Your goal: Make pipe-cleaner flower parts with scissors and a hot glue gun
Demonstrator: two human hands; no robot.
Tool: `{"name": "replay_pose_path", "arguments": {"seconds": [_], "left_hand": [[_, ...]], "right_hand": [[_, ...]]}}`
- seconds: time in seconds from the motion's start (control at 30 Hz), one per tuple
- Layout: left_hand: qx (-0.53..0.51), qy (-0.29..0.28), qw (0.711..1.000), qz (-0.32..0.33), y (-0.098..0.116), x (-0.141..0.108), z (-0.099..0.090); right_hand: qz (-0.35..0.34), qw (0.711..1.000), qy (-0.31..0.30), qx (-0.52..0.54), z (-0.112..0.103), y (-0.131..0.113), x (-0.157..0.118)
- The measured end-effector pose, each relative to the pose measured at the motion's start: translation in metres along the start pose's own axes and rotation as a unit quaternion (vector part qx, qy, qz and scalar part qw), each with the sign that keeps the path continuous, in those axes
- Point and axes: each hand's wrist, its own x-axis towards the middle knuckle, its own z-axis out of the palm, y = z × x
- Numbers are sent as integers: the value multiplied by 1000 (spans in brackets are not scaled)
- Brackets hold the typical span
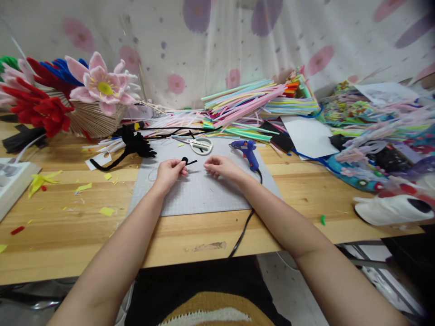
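Note:
Between the thumb and fingers of my left hand (171, 173) is a small black fuzzy piece (185, 160), coiled at one end with a short straight tail pointing right. My right hand (220, 167) hovers just right of it, thumb and fingers curled close together; whether anything is between them is too small to tell. Both hands are over the grey cutting mat (200, 199). White-handled scissors (201, 146) lie beyond them at the mat's back edge. A blue glue gun (247, 151) rests to the right of my right hand, its black cord running toward the front edge.
Left of the mat lies a black fuzzy shape (131, 147) with a curved stem. Pink (102, 86) and red flowers (41, 108) stand at the back left, near a white power strip (13, 181). Colored pipe cleaners (244, 102) are piled behind. A white roll (390, 209) sits at the right.

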Motion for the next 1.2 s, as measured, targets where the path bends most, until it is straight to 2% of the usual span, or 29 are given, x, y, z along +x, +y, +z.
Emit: {"name": "replay_pose_path", "arguments": {"seconds": [0.1,0.27,0.73,1.2], "left_hand": [[-1,-3,1000,1,0,-1,0],[-13,-12,1000,6,1,-3,0],[21,-50,998,24,-3,-2,1],[116,-125,984,52,-13,2,-2]], "right_hand": [[0,996,19,93,20,1,16],[-41,990,26,130,26,4,23],[-123,984,86,97,30,8,23],[-125,985,74,92,30,9,26]]}}
